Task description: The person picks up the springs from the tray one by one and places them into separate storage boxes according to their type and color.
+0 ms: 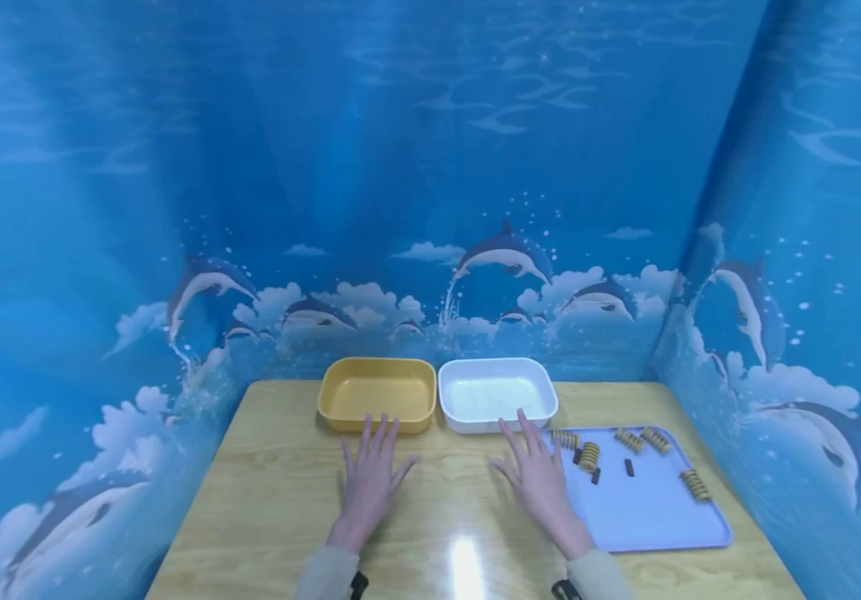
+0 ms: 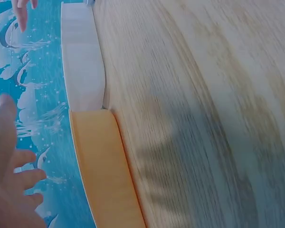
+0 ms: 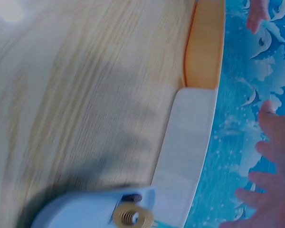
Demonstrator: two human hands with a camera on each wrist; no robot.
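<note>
Coils [image 1: 589, 458], five of them, tan and spring-shaped, are lying along the far part and right edge of a lavender tray [image 1: 655, 525], which is sitting at the right side of the wood-grained tabletop [image 1: 257, 492]. Three small dark blocks [image 1: 629, 468] are resting among them: two are lying close to the coils at the tray's far left, and one is lying apart, nearer the middle.

The left hand [image 1: 370, 487] is hovering back upward, its fingers loosely fanned and grasping nothing, just in front of a mustard-yellow plastic bin [image 1: 340, 421]. In the head view its fingertips are overlapping the bin's near wall, while the left wrist view is showing the hand apart from it.

The right hand [image 1: 540, 487] is hovering in the same released way, fingers spread, between a white plastic bin [image 1: 468, 426] and the tray's left edge. The two bins are standing side by side at the tabletop's far edge, the yellow one on the left. Pale sleeves [image 1: 325, 575] are covering the forearms. Behind everything, a blue backdrop [image 1: 400, 167] printed with leaping dolphins is hanging.
</note>
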